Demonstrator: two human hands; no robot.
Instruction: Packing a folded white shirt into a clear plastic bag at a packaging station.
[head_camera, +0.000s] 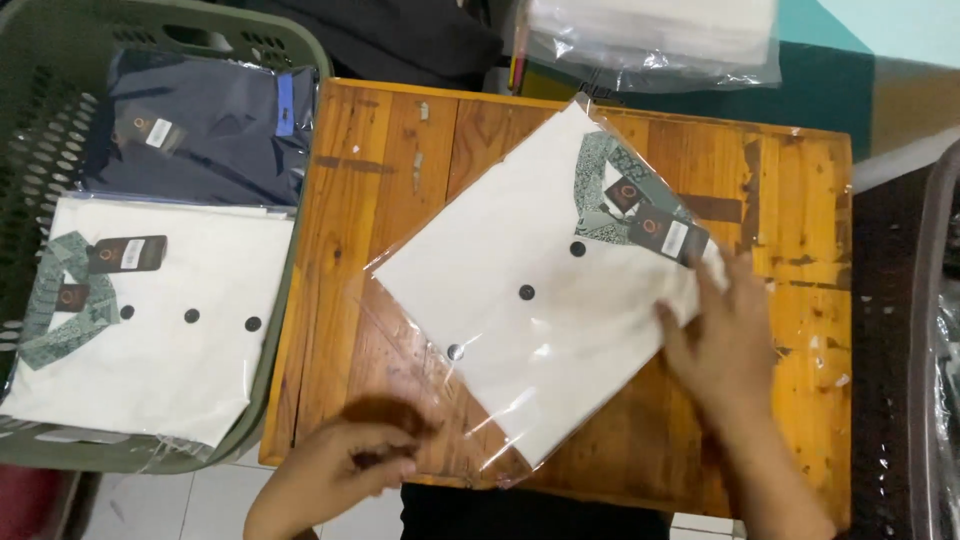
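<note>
Worktop: orange-stained wooden planks, worn. Lying across its middle, a bagged white shirt, long axis running diagonally from collar far-right to tail near-left. Right hand pressing flat and open on the shirt's collar-side edge, nearer. Left hand curling loosely at the bag's open flap, gripping nothing plainly. Left of the shirt, green basket holding folded shirts.

Folded white shirt in a clear plastic bag lying tilted on a wooden table, right hand pressing its 3 o'clock edge, left hand at 7 o'clock touching the bag's loose film, basket of bagged shirts at 9 o'clock.
</note>
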